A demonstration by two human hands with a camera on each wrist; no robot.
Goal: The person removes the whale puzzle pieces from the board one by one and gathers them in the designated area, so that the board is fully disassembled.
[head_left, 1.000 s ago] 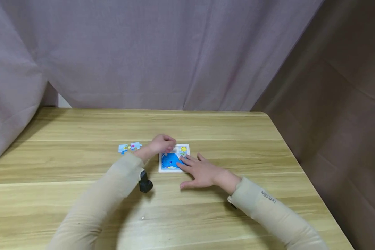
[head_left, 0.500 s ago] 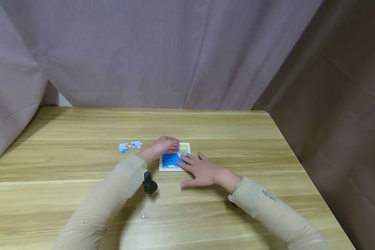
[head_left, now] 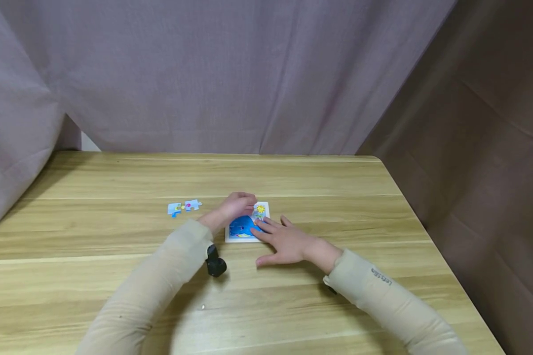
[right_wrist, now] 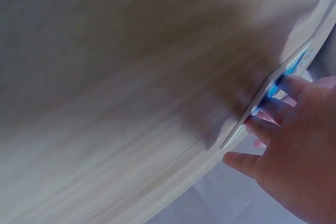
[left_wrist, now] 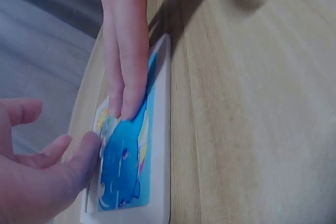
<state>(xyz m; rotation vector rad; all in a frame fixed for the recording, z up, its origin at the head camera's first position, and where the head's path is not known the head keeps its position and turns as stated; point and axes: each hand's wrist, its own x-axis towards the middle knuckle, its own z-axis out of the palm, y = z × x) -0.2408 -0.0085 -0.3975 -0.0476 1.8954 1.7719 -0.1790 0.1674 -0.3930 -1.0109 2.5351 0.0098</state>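
A small jigsaw puzzle with a blue whale picture and a white frame lies flat on the wooden table. My left hand is over its far left part and covers that area in the head view. In the left wrist view, the thumb of the left hand touches the puzzle near its far edge; the other fingers are bent loosely above, with no piece visible between them. My right hand rests its spread, straight fingertips on the puzzle's right side, by the yellow flower. The right wrist view also shows this hand.
Two light-blue loose puzzle pieces, a left one and a right one, lie left of the frame. A tiny white speck lies on the near part of the table. Grey curtains hang behind.
My left hand has shifted slightly to the right over the puzzle's far part. The right hand stays in place, and the loose pieces have not moved.
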